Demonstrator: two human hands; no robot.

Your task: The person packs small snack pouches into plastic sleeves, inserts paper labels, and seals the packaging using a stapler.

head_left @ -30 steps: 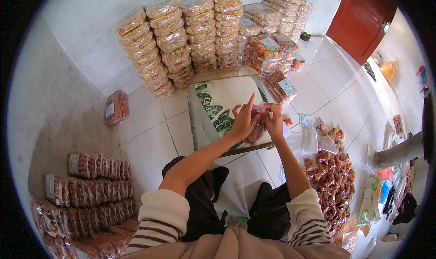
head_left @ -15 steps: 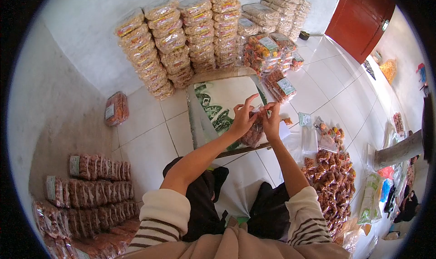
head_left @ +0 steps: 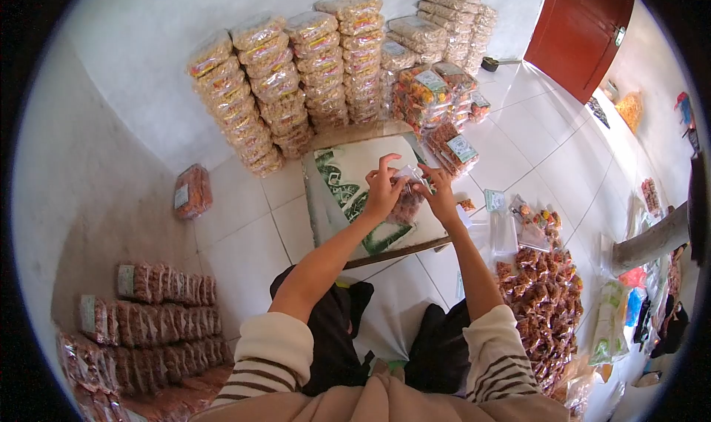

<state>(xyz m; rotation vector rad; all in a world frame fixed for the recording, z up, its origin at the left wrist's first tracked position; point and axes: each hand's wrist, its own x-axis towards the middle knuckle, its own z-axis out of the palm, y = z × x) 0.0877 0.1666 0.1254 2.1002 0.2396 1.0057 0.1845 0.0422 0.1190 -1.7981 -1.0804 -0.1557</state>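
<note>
On the low table [head_left: 404, 148] lies a clear plastic bag [head_left: 404, 209] of reddish-brown snacks, its top edge turned away from me. My left hand [head_left: 383, 191] pinches the bag's upper left side, with the index finger raised and bent. From the right, my right hand [head_left: 438, 196] grips the other upper corner. A small white label or folded flap [head_left: 409, 172] shows between the two hands; I cannot tell which. The table top has a green printed pattern along its left side.
Tall stacks of packed snack bags [head_left: 270, 74] stand against the wall. Labelled reddish packs [head_left: 452, 144] sit right of the table. Many small brown packets [head_left: 544, 296] lie on the right floor, near empty clear bags [head_left: 503, 233]. Rows of filled bags [head_left: 163, 322] fill the lower left.
Both hands have moved slightly with the bag, further onto the table top. The white label or flap now shows between them, and the view has shifted a little.
</note>
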